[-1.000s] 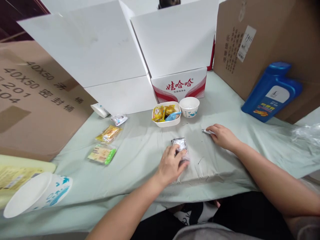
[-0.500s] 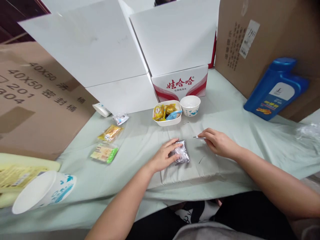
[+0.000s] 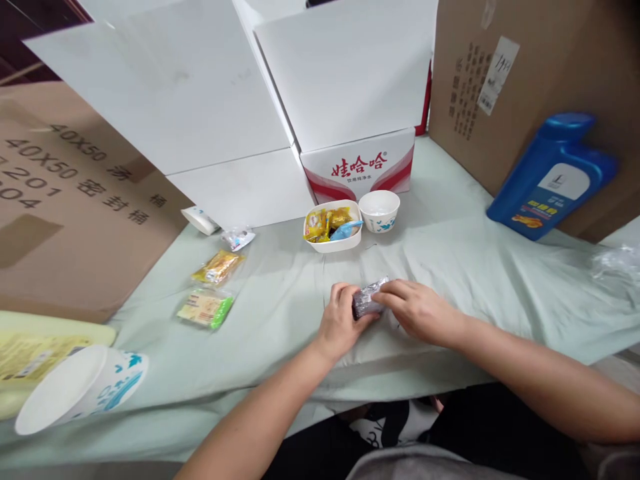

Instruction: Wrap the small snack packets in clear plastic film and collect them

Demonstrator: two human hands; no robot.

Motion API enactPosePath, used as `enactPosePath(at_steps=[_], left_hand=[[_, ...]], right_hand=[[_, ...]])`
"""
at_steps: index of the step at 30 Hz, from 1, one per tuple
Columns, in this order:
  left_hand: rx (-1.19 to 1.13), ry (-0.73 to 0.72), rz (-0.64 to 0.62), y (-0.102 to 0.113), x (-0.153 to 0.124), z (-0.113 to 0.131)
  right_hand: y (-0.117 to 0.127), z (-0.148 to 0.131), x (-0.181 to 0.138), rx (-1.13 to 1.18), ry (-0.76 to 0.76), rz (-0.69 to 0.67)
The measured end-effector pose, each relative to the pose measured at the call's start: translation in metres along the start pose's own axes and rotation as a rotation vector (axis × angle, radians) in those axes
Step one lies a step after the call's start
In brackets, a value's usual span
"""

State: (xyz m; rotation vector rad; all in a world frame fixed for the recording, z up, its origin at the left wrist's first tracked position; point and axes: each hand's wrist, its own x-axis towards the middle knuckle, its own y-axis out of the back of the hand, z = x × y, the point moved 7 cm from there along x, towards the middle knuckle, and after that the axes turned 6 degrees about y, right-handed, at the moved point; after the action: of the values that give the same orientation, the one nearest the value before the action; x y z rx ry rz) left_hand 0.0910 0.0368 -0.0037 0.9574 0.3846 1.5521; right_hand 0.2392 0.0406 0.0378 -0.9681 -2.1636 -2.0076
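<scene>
A small silvery foil packet (image 3: pixel 367 300) lies low over the pale green cloth at the table's middle. My left hand (image 3: pixel 343 323) is curled round its left end. My right hand (image 3: pixel 417 310) pinches its right end with closed fingers. Both hands hold the packet just above the cloth. Whether a small strip is still in my right fingers is hidden.
A white tray of yellow and blue snack packets (image 3: pixel 333 227) and a small white bowl (image 3: pixel 379 211) stand behind the hands. Loose snack packets (image 3: pixel 205 308) lie at the left, a paper cup (image 3: pixel 75 390) on its side front left. White carton (image 3: pixel 357 163), brown boxes, blue jug (image 3: pixel 547 177) ring the table.
My right hand has moved left from a small strip on the cloth to the foil packet. My left hand has turned from resting on the packet to gripping its end.
</scene>
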Motion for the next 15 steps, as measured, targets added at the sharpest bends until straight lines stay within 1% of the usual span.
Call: enactPosePath(at_steps=[2,4,7,9,10,11,12,15], left_hand=[[0.019,0.007,-0.017,0.000,0.001,-0.002],[0.034,0.040,-0.045,0.003,0.004,-0.008],[0.074,0.049,-0.114,0.005,0.008,-0.014],[0.118,0.008,-0.167,0.004,0.010,-0.014],[0.140,-0.023,-0.182,0.003,0.010,-0.013],[0.157,-0.056,-0.181,0.003,0.010,-0.011],[0.171,-0.091,-0.166,0.003,0.010,-0.008],[0.211,-0.190,-0.094,0.005,0.009,0.003]], right_hand=[[-0.003,-0.001,0.002,-0.053,0.032,-0.067],[0.002,0.013,-0.002,-0.079,-0.002,-0.100],[0.016,0.055,-0.018,-0.135,-0.168,-0.107],[0.019,0.081,-0.030,-0.179,-0.288,-0.141],[0.018,0.088,-0.033,-0.191,-0.326,-0.149],[0.015,0.090,-0.034,-0.187,-0.340,-0.137],[0.012,0.087,-0.032,-0.162,-0.333,-0.097],[0.001,0.054,-0.016,0.040,-0.232,0.075]])
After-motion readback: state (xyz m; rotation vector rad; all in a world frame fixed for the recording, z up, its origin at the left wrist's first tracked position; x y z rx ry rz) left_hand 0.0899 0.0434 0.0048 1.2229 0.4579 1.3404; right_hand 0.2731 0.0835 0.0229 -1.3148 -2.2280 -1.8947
